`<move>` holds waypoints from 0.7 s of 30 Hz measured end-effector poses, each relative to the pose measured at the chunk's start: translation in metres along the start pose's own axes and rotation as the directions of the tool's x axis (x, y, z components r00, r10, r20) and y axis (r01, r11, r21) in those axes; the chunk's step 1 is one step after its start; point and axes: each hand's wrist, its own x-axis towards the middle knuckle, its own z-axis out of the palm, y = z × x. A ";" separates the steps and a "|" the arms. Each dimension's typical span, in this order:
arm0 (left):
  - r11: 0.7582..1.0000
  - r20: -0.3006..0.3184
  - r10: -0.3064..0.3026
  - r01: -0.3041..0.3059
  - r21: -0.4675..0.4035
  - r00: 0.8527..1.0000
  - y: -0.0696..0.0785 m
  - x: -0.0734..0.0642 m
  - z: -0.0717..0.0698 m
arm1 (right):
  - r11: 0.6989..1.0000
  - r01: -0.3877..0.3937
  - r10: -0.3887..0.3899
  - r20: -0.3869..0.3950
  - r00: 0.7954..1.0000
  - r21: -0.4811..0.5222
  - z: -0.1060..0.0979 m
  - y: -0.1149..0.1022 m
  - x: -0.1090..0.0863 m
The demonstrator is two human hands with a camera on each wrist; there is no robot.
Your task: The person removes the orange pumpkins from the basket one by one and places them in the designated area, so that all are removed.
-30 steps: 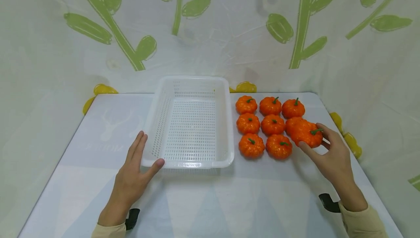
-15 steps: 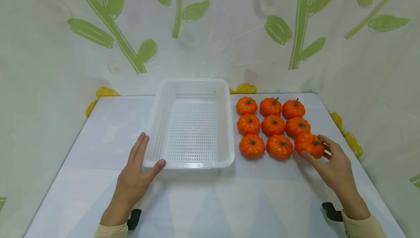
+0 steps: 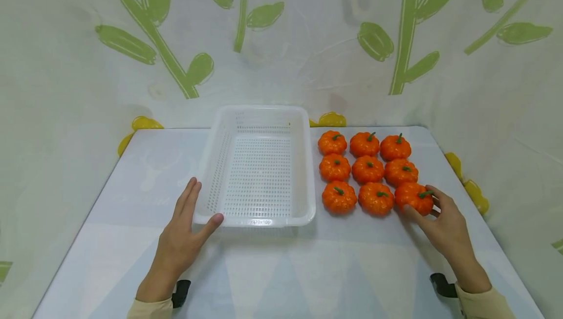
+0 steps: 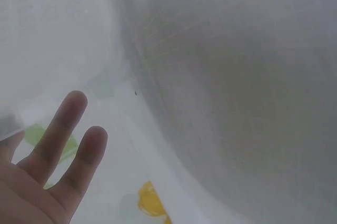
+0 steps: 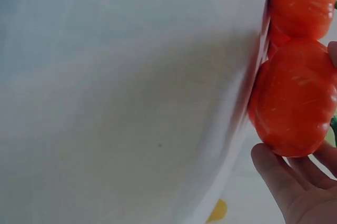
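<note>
Orange toy pumpkins with green stems stand in three rows of three on the right of the table. My right hand (image 3: 444, 223) has its thumb and fingers around the front right pumpkin (image 3: 412, 198), which sits in line with the front row. In the right wrist view the fingers lie against the near end of that pumpkin (image 5: 295, 97). A white perforated plastic basket (image 3: 264, 222) is left of the pumpkins, with nothing inside it. My left hand (image 3: 178, 238) is at the basket's front left corner, fingers straight and thumb spread near the front rim.
The pale table (image 3: 281, 275) ends at the back against a white backdrop (image 3: 303, 31) printed with green leaves and yellow flowers. The front left pumpkin (image 3: 339, 197) stands close to the basket's right side.
My right hand has lowered the pumpkin toward the front, from overlapping the middle-row one to the front right spot. My left hand has stayed at the basket corner.
</note>
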 end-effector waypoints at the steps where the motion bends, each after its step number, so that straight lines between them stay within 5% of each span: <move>1: 1.000 0.003 -0.002 0.002 0.000 1.000 0.000 0.000 0.000 | 1.000 -0.004 0.004 0.005 1.000 0.001 0.001 0.001 0.000; 21: 1.000 0.005 0.019 -0.019 0.002 1.000 0.005 0.002 0.000 | 0.999 -0.022 0.024 0.048 0.999 -0.037 -0.006 0.000 0.003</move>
